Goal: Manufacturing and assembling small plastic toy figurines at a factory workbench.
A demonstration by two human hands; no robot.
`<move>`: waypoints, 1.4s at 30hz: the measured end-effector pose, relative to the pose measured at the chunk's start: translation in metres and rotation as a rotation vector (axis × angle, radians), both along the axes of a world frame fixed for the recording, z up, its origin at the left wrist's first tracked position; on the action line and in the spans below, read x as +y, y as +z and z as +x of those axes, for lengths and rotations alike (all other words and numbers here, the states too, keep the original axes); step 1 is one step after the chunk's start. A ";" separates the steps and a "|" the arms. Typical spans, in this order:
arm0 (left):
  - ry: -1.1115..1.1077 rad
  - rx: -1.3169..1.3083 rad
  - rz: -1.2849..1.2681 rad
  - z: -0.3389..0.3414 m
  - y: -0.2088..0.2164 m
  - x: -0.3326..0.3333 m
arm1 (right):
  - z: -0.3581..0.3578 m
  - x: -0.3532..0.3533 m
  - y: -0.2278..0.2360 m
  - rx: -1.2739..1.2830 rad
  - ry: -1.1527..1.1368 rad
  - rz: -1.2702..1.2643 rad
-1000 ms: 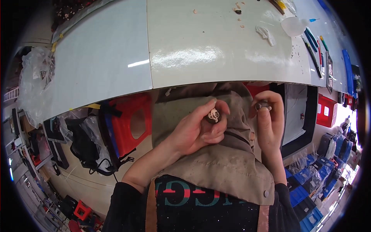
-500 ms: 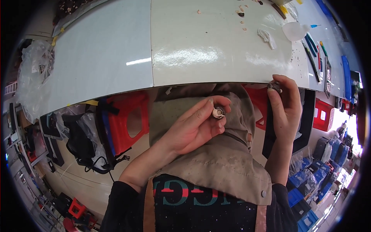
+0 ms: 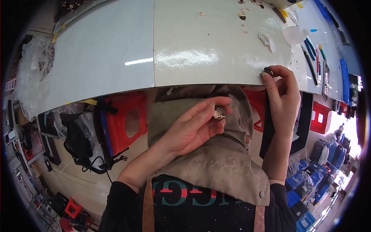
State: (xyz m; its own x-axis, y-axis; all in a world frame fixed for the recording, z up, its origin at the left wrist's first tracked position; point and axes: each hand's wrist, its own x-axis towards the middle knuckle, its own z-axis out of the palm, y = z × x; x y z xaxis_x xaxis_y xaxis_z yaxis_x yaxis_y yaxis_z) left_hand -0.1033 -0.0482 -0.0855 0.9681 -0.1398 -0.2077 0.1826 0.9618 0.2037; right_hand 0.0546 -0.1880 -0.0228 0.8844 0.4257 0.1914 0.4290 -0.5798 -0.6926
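Observation:
Over my apron-covered lap, my left hand (image 3: 189,129) pinches a small round piece (image 3: 219,113), dark brown outside with a cream, ring-like face turned up. Its thumb and forefinger hold the piece while the other fingers curl loosely beneath. Farther right, my right hand (image 3: 284,92) is at the table's front edge. Between its thumb and fingertips is a small dark piece (image 3: 268,70), partly covered by the fingers. The two pieces are well apart. What exactly they are, I cannot tell.
On the white table (image 3: 185,34) lie a crumpled white scrap (image 3: 266,41), small dark and pale bits (image 3: 242,17), and a white squeeze bottle (image 3: 293,35) with a blue needle tip. Pliers (image 3: 310,47) and slim tools lie right. Red stools (image 3: 125,123) stand under the table.
My right hand has moved forward and slightly left, bringing its dark piece over the table edge. My left hand has stayed nearly still, with its piece in the same pinch.

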 end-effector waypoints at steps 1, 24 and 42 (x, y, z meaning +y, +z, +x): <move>-0.001 0.011 0.031 0.000 0.002 0.001 | 0.000 0.002 -0.001 -0.014 -0.015 -0.020; -0.011 -0.005 0.221 0.000 0.002 0.000 | -0.001 0.004 -0.004 -0.037 -0.036 0.016; -0.029 0.095 0.333 0.001 -0.003 -0.001 | -0.055 -0.016 -0.028 0.332 0.479 0.133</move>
State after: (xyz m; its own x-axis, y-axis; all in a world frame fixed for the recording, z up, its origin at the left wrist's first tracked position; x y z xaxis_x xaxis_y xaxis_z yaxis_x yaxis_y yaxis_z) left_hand -0.1026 -0.0492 -0.0882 0.9389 -0.0762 -0.3355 0.2420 0.8395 0.4864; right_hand -0.0002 -0.2043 -0.0505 0.6213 0.7834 0.0170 0.3698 -0.2740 -0.8878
